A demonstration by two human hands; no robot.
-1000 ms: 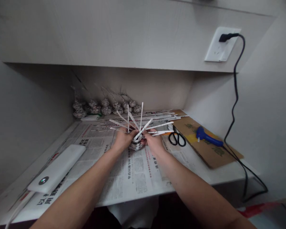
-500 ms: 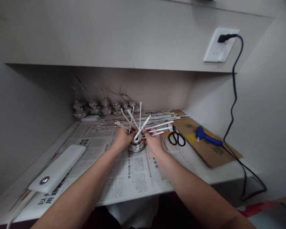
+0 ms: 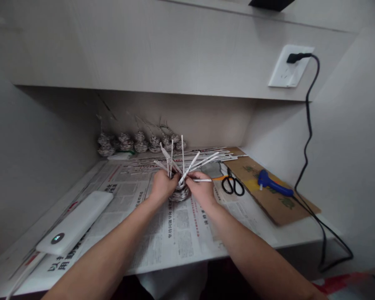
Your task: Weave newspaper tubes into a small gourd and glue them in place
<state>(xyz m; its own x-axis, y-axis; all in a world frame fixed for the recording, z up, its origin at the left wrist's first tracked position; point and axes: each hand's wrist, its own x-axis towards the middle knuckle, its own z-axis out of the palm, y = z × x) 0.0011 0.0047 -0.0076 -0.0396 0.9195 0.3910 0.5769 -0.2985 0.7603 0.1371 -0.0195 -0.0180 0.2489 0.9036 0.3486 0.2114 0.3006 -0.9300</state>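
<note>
Between my hands stands a small round woven piece of rolled newspaper [image 3: 179,194], its white paper sticks [image 3: 183,156] fanning up and outward. My left hand [image 3: 164,183] is closed at its left rim, fingers pinching by the base of the sticks. On the right side my right hand [image 3: 202,187] has thumb and fingers closed on a paper stick [image 3: 203,180] that points right. The fingertips are partly hidden behind the weave and the sticks.
Several woven gourd shapes [image 3: 140,142] line the back wall, before a pile of paper sticks [image 3: 143,163]. Black-handled scissors [image 3: 233,185] and a blue glue gun [image 3: 275,184] on cardboard [image 3: 268,204] lie right. A white power bank [image 3: 78,223] is left, on newspaper [image 3: 156,233].
My right hand has drawn its fingers in, and the sticks at right have shifted, one now lying nearly level. My left hand stays at the rim. The view has tilted slightly upward.
</note>
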